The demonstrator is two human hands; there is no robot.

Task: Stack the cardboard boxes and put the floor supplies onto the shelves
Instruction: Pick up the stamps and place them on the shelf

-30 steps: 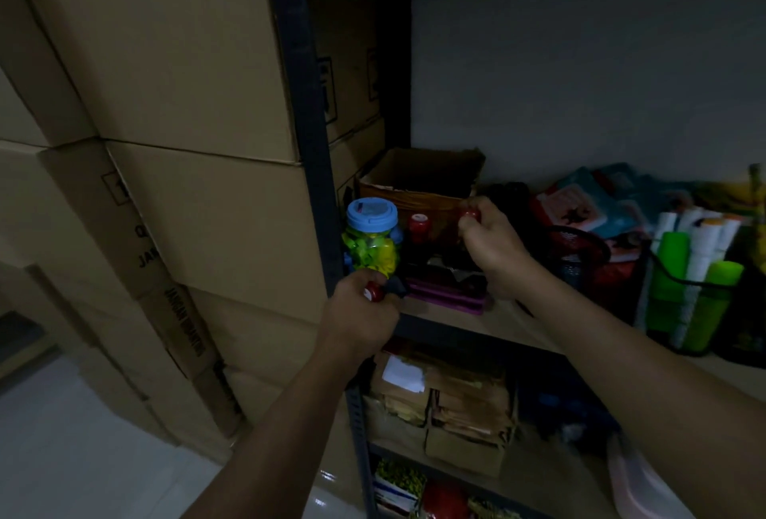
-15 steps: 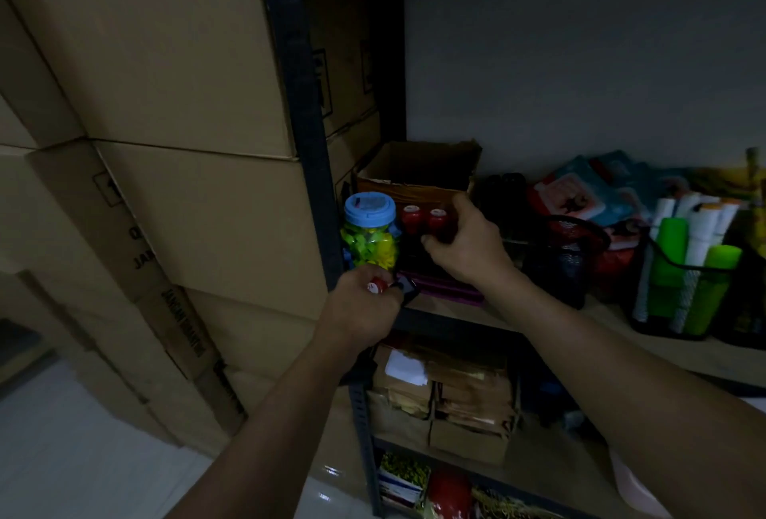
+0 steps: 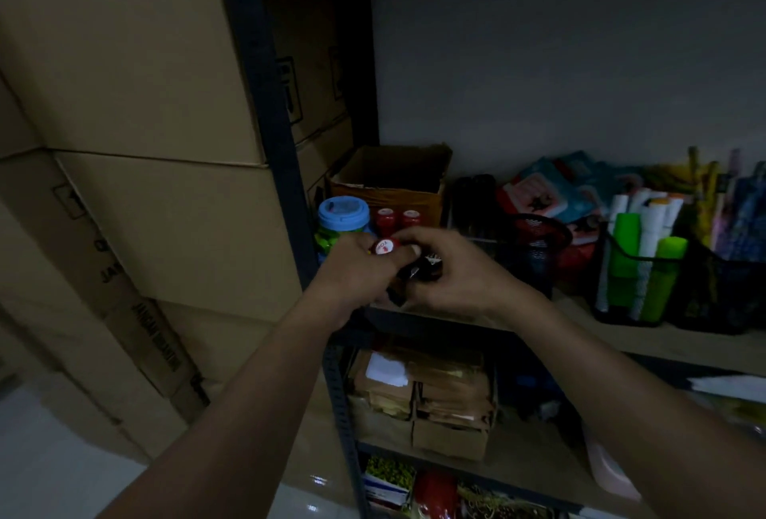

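Note:
My left hand (image 3: 354,270) holds a small red-capped bottle (image 3: 385,247) at the front left of the middle shelf (image 3: 646,338). My right hand (image 3: 449,274) meets it there, fingers closed around the same bottle and a dark item (image 3: 427,270) under it. Two more red-capped bottles (image 3: 398,218) stand behind, in front of an open cardboard box (image 3: 393,182). A blue-lidded jar (image 3: 343,216) stands to their left. Large stacked cardboard boxes (image 3: 136,112) fill the left side.
A black shelf post (image 3: 269,137) runs down between the boxes and the shelf. Black mesh holders with green and white markers (image 3: 642,265) and colourful packets (image 3: 568,195) sit at the right. The lower shelf holds brown paper bundles (image 3: 439,398). White floor (image 3: 54,473) lies at bottom left.
My right hand left the second red bottle standing on the shelf and came back to my left hand. My left hand rose slightly, its red cap now facing up.

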